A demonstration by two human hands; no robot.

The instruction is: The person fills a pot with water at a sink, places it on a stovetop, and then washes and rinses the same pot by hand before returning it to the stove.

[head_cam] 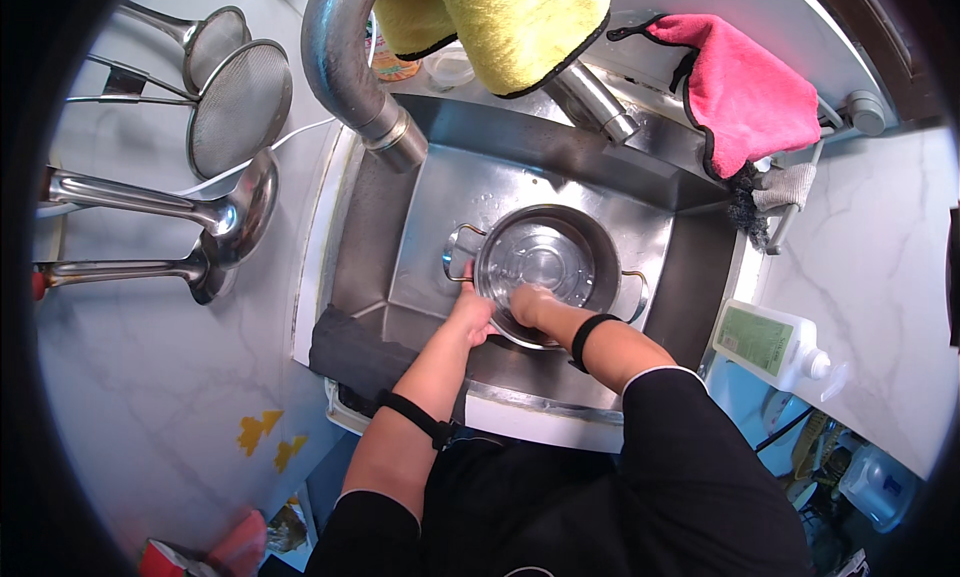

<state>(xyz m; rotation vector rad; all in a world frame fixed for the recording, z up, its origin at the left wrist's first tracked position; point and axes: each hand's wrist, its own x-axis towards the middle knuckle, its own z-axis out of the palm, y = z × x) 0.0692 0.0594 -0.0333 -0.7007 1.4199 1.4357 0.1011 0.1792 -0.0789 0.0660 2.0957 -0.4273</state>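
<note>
A two-handled stainless steel pot [604, 248] sits in the metal sink [442, 194], with what looks like clear water in its bottom. My left hand [475, 313] grips the pot's outer wall at the near left, just below its left loop handle [450, 256]. Inside the pot, my right hand [531, 304] reaches down against the near left part of the wall; its fingers are blurred and partly hidden, so whether it holds anything is unclear. The right loop handle [641, 296] is untouched.
A thick metal faucet [397, 142] and a second spout [619, 127] overhang the sink. Yellow [525, 29] and pink [757, 97] cloths hang behind. A dark cloth [360, 352] drapes the front left rim. Strainers [240, 108] and ladles [251, 209] hang left; a pump bottle [765, 344] stands right.
</note>
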